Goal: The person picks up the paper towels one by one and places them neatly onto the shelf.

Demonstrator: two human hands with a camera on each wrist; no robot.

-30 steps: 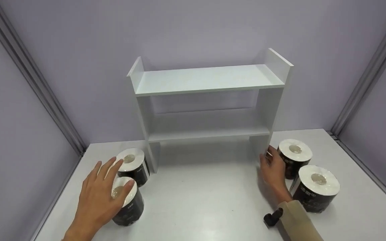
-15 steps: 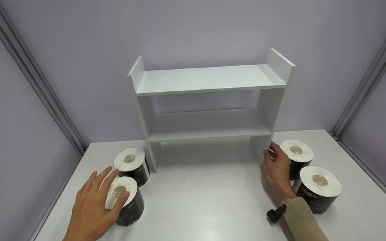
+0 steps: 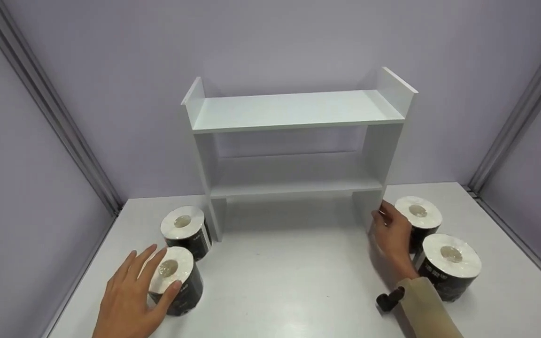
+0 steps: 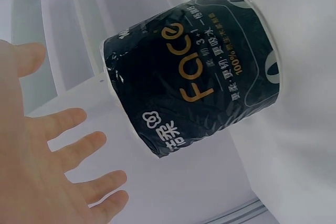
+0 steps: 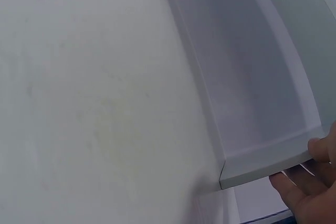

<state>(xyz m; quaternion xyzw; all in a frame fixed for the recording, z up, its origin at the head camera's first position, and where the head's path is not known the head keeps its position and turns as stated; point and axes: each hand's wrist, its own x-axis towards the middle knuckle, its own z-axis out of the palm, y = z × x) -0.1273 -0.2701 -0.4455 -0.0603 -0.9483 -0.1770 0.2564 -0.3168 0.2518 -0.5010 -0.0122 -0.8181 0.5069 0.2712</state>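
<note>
My left hand point(image 3: 132, 295), fingers spread, hovers at the near-left roll of toilet paper point(image 3: 172, 270). In the left wrist view a gap shows between its fingertips and that roll, whose black wrapper point(image 4: 194, 72) reads "Face" in gold. My right hand point(image 3: 392, 234) grips the front edge of the right side panel of a white two-tier shelf point(image 3: 294, 110), low down. Its thumb point(image 5: 318, 149) lies on the panel's inner face and the other fingers curl behind the outer face. Both tiers of the shelf are bare.
Behind the near-left roll stands another toilet paper roll point(image 3: 183, 225), close to the shelf's left panel. Two more, a far roll point(image 3: 418, 213) and a near roll point(image 3: 451, 258), stand right of my right hand. Pale walls enclose the white table point(image 3: 270, 281) behind and on both sides.
My left hand has drawn back toward the near left, uncovering more of the near roll's top. My right hand has shifted slightly right along with the view, still at the shelf panel.
</note>
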